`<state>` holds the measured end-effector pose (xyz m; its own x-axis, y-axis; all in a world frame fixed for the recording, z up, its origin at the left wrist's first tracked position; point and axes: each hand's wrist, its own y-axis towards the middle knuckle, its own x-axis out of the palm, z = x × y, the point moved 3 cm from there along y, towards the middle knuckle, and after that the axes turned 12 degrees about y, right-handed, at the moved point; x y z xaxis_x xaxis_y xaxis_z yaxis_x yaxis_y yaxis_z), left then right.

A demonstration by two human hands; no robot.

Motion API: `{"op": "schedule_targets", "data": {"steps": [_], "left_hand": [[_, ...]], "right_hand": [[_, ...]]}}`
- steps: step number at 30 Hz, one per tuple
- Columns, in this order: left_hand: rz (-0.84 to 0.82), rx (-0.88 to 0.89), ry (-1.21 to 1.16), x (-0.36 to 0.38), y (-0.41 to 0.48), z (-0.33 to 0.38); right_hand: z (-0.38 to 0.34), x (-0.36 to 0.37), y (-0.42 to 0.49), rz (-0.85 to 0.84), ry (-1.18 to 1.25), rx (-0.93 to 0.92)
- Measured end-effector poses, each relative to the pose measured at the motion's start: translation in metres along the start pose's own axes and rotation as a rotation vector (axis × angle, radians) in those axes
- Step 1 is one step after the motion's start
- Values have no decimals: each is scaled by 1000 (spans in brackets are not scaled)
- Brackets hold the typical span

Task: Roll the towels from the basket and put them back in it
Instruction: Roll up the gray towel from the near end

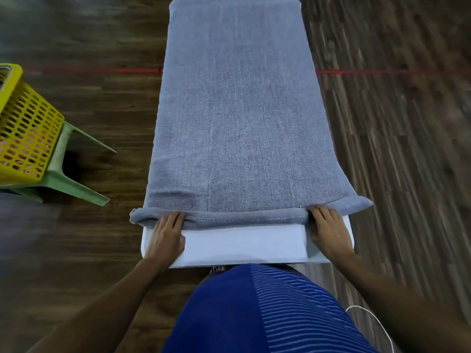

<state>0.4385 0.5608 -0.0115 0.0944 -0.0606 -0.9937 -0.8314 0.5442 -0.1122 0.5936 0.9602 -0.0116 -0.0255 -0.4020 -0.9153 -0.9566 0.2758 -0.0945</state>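
Note:
A long grey towel (239,118) lies flat along a narrow white table (242,247), covering most of it. Its near end is turned over into a thin roll across the table's width. My left hand (167,235) rests on the left part of that roll, fingers curled onto it. My right hand (327,230) holds the right part the same way. The yellow perforated basket (24,131) stands at the far left on a green plastic stool (66,179); something pinkish shows through its holes.
Dark wood-patterned floor surrounds the table on both sides. A red line (356,71) crosses the floor behind the table. A white cable (377,324) lies on the floor at my lower right. My blue striped shirt fills the bottom centre.

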Motion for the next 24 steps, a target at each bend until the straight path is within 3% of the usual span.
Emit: {"op": "schedule_targets", "data": {"steps": [5,8,12,13,17,20,24], "left_hand": [[-25,-37,76,-7,8,-7],[-10,-56,46,-19,16,-6],[-150,-93,-24,-17,30,-16],[-151,-122,-35,-15,32,-20],[34,-146,31,-16,33,-20],[82,14,24,-15,27,-3],[-47,26,62,-2,11,8]], "right_hand": [[-4,-12,14,52,13,7],[-5,-20,26,-109,-21,108],[2,-22,37,-334,35,278],[3,-22,38,-319,45,295],[-2,-24,37,30,-4,105],[-6,-16,25,59,-5,-17],[-9,-6,4,53,-93,-39]]}}
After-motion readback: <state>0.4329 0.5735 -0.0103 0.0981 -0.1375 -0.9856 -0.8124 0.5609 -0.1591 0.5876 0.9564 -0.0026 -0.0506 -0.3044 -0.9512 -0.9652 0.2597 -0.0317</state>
